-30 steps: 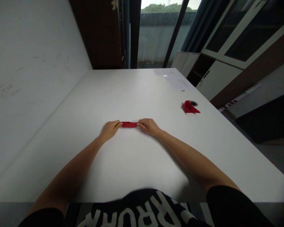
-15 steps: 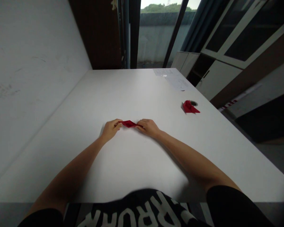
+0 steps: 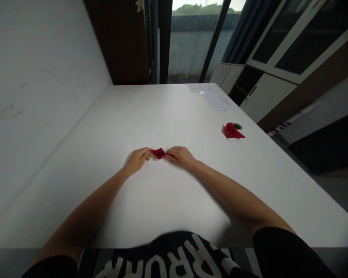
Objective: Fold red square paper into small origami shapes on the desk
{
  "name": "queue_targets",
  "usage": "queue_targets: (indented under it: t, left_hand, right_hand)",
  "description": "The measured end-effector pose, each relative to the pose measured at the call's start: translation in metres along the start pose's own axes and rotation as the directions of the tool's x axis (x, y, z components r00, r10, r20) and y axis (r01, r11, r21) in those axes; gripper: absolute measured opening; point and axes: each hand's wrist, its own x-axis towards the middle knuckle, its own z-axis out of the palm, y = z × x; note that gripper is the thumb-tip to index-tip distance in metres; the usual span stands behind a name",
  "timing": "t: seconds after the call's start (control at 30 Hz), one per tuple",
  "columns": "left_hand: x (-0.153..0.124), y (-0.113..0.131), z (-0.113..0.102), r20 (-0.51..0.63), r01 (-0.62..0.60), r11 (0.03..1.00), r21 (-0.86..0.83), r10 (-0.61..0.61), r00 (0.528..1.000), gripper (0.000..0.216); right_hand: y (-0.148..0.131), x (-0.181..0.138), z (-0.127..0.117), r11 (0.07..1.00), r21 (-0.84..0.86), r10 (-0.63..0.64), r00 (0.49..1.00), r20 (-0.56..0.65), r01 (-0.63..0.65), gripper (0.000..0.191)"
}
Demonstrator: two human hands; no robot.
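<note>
Between my hands is a small piece of folded red paper (image 3: 159, 153), its middle spread into a diamond with a dark hollow. My left hand (image 3: 138, 159) pinches its left end, with the fingers closed. At the opposite end, my right hand (image 3: 181, 156) grips the paper between thumb and fingers. Both hands stay low over the white table (image 3: 162, 200). The ends of the paper are partly hidden by my fingers.
A second folded red paper piece (image 3: 232, 131) lies to the right, beside a round cable hole (image 3: 237, 126). Printed sheets (image 3: 211, 96) lie at the table's far right corner. A white wall (image 3: 46, 96) borders the left side.
The middle of the red paper has opened wider and shows a hollow. My left hand has shifted slightly right, closer to my right hand, which has barely moved.
</note>
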Motion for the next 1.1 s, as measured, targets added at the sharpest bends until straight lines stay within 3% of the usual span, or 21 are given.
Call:
queue_targets:
  t: [0.3, 0.5, 0.73, 0.83, 1.1]
  left_hand:
    - [-0.001, 0.003, 0.003, -0.015, 0.006, 0.997, 0.073, -0.004, 1.0, 0.032]
    - [0.004, 0.007, 0.019, -0.152, 0.144, 0.944, -0.298, -0.196, 0.969, 0.037]
    - [0.003, 0.016, 0.03, -0.083, 0.222, 0.743, -0.631, -0.349, 0.933, 0.039]
    - [0.002, 0.018, 0.032, -0.056, 0.226, 0.672, -0.705, -0.37, 0.927, 0.037]
    - [0.005, 0.022, 0.034, -0.092, 0.152, 0.625, -0.765, -0.341, 0.936, 0.034]
  right_hand:
    - [0.0, 0.0, 0.003, 0.997, 0.055, 0.052, 0.998, -0.025, -0.051, 0.027]
    - [-0.008, 0.001, 0.005, 0.997, 0.047, 0.058, 0.995, -0.079, -0.055, 0.027]
    - [-0.023, 0.004, 0.006, 1.0, -0.029, 0.006, 0.994, -0.111, -0.009, 0.031]
    - [-0.029, 0.005, 0.008, 0.999, -0.001, 0.043, 0.991, -0.123, -0.043, 0.029]
    - [-0.045, 0.007, 0.009, 0.976, 0.195, 0.117, 0.987, -0.113, -0.093, 0.026]
